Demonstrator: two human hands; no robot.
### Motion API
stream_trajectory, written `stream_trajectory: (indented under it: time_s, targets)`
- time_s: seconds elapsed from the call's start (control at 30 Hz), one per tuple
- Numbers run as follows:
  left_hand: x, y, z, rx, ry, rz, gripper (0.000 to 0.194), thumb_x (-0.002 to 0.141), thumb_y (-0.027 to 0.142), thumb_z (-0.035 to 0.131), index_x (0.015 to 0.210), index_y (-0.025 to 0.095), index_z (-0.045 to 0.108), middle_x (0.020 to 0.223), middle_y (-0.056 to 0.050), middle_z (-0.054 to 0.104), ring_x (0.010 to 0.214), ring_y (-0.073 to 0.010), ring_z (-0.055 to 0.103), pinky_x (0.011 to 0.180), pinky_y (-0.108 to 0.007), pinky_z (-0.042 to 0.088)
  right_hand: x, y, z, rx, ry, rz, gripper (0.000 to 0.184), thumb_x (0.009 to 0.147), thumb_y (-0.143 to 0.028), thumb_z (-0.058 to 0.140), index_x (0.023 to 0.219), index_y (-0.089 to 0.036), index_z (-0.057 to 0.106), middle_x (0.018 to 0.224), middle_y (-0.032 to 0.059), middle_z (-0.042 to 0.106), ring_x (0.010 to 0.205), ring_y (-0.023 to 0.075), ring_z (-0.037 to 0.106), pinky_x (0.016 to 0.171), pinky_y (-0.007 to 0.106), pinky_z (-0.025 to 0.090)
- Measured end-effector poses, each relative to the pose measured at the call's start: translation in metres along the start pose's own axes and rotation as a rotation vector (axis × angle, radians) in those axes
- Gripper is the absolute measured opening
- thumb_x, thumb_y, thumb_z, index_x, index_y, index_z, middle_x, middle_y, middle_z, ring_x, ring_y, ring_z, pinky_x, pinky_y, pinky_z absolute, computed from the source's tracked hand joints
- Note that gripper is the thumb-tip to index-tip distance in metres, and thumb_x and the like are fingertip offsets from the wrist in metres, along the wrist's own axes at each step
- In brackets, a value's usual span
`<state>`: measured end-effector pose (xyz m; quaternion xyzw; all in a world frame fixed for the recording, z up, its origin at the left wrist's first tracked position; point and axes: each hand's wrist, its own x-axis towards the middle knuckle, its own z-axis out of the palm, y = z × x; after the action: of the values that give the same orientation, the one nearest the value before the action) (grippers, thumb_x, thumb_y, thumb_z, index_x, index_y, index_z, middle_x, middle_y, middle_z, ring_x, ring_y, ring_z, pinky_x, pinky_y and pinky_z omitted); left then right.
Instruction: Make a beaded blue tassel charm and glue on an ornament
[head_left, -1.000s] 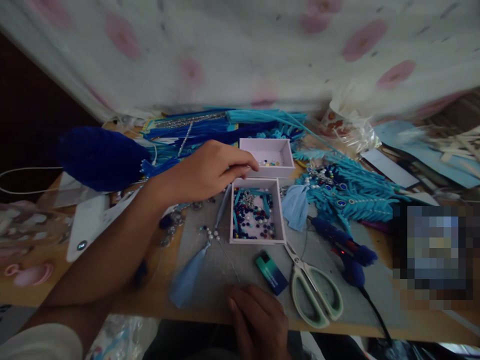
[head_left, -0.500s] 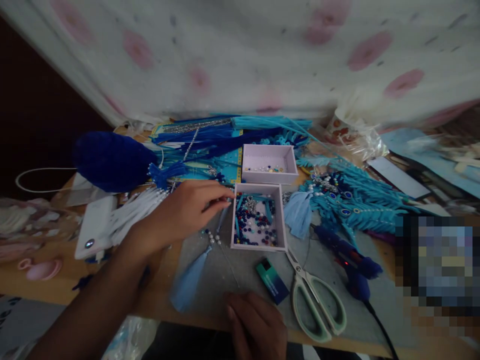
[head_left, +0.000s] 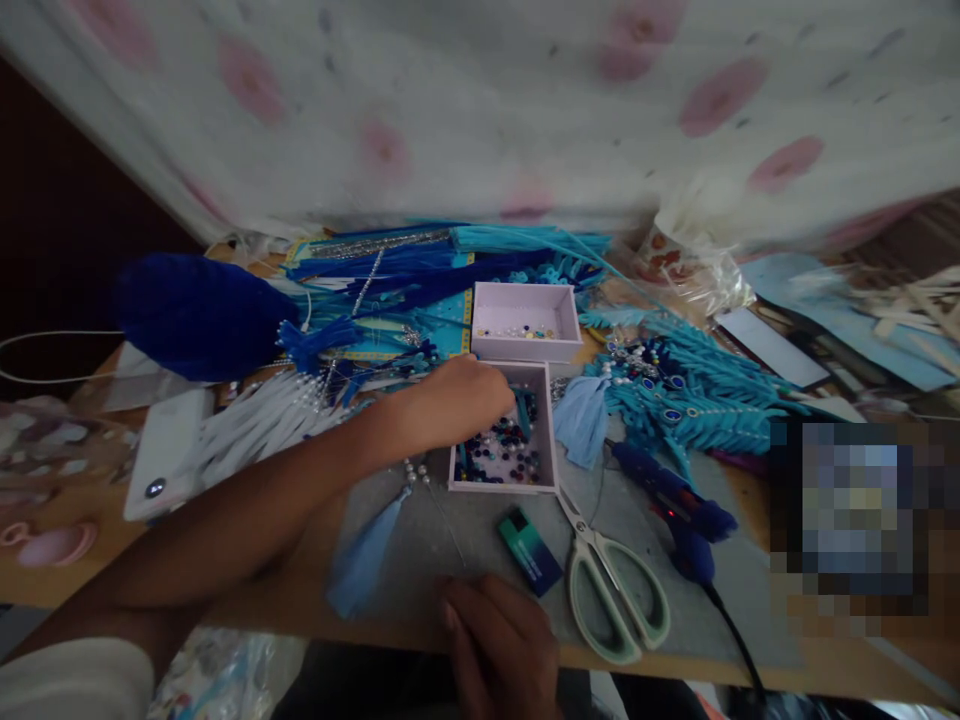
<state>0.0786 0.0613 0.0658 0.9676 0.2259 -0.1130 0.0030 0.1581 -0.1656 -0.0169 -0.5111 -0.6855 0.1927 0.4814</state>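
Over the upper left part of a white box of beads [head_left: 551,440] is my left hand [head_left: 472,400], its fingers curled down inside. Its fingertips are hidden, so whatever they pinch does not show. Dark blue, red and pearly beads [head_left: 510,455] lie in the box. At the table's front edge rests my right hand [head_left: 499,640], fingers bent and pressed together. A thin wire [head_left: 448,522] runs from the pearl beads atop a light blue tassel [head_left: 366,555] to near those fingers. I cannot tell whether they grip it.
Right of the tassel lie a green-blue small box [head_left: 529,550], scissors [head_left: 619,590] and a glue gun [head_left: 675,495] with a red light. Behind stands a second white box [head_left: 525,348]. Turquoise stems [head_left: 727,400] lie right; a blue fluffy piece [head_left: 202,315] and white power bank [head_left: 169,450] lie left.
My left hand has moved right, from beside the bead box to over it, with its fingers now inside. My right hand stays low at the front edge. The whole view has shifted slightly.
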Motion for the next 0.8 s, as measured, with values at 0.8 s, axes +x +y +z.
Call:
stream_trajectory:
  time_s: [0.8]
  targets:
    - [-0.01,-0.007,-0.028,-0.378,-0.12,0.133,0.033,0.082,0.004,0.053,0.099,0.02,0.076,0.089,-0.006,0.078,0.076,-0.0187,0.07,0.065,-0.026,0.047,-0.005,-0.005,0.006,-0.008,0.069,0.069,0.019,0.096,-0.023,0.055,0.107,-0.025,0.07,0.075,0.0005,0.069,0.062,0.0163,0.069,0.06,0.026,0.058]
